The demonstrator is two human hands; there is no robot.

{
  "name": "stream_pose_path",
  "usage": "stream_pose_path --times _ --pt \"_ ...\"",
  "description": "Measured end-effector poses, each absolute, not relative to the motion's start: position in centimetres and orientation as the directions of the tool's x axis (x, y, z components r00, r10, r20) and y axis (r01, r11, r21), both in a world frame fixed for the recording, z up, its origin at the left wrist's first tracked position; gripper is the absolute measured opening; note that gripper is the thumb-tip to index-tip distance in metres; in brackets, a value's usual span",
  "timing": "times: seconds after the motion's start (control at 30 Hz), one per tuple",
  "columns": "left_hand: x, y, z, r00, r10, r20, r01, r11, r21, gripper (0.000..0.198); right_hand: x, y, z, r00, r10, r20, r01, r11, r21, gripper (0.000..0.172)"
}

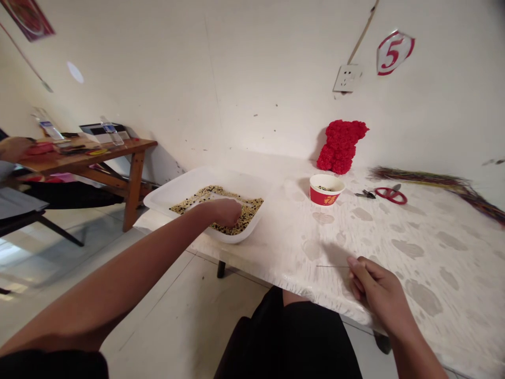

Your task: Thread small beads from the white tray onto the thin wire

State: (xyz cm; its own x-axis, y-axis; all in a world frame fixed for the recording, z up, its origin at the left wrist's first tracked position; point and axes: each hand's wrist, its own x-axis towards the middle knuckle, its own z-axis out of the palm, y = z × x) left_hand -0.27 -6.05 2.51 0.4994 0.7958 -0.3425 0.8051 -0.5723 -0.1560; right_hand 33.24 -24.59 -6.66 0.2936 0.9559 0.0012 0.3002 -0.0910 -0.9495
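My left hand [227,212] reaches down into a white plastic tub [158,197] of small yellow and black beads or grains [213,191]. Its fingers look curled, and the back of the hand hides their tips and anything between them. Over the table's front edge, my right hand [373,281] pinches a thin dark wire or needle [331,266] between thumb and forefinger. The wire points left, with its free end above the tablecloth. Further back stands a red and white paper bowl [324,198] with some of the same small pieces inside.
Behind the bowl, a red rose bear [342,146] leans near the wall. Red-handled scissors [390,195], a small dark tool [366,194] and a bundle of thin coloured wires [430,179] lie at the right. Another person's hand [14,149] rests by a wooden table [136,152] at left.
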Motion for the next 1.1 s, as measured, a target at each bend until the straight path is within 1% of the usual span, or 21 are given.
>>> stream_pose_path --times 0.13,0.33,0.47,0.6,0.77,0.97,1.1 --pt "-0.4 -6.1 2.7 0.506 0.794 -0.336 0.807 -0.574 -0.141 0.011 33.3 -24.5 -6.9 0.29 0.957 -0.005 0.29 -0.093 -0.953 0.054" --pt "-0.7 -6.1 2.8 0.534 0.77 -0.348 0.793 -0.599 -0.109 0.017 33.5 -24.5 -7.0 0.284 0.959 -0.004 0.304 -0.094 -0.948 0.055" --pt "-0.8 -6.2 2.9 0.545 0.765 -0.344 0.793 -0.603 -0.087 0.016 33.5 -24.4 -7.0 0.273 0.962 -0.008 0.303 -0.094 -0.948 0.055" --pt "-1.5 -6.0 3.0 0.533 0.778 -0.333 0.811 -0.582 -0.062 0.015 33.6 -24.3 -7.2 0.263 0.965 0.007 0.314 -0.078 -0.946 0.054" --pt "-2.5 -5.8 3.8 0.502 0.819 -0.278 0.849 -0.529 -0.025 0.009 33.8 -24.3 -7.4 0.244 0.969 0.032 0.334 -0.052 -0.941 0.053" --pt "-2.8 -5.5 5.3 0.493 0.856 -0.158 0.867 -0.498 0.005 0.027 33.8 -24.4 -7.1 0.22 0.975 0.02 0.339 -0.057 -0.939 0.052" --pt "-3.2 -4.9 5.1 0.513 0.85 -0.119 0.857 -0.514 0.027 0.034 33.6 -24.5 -7.0 0.243 0.97 0.016 0.324 -0.066 -0.944 0.053"
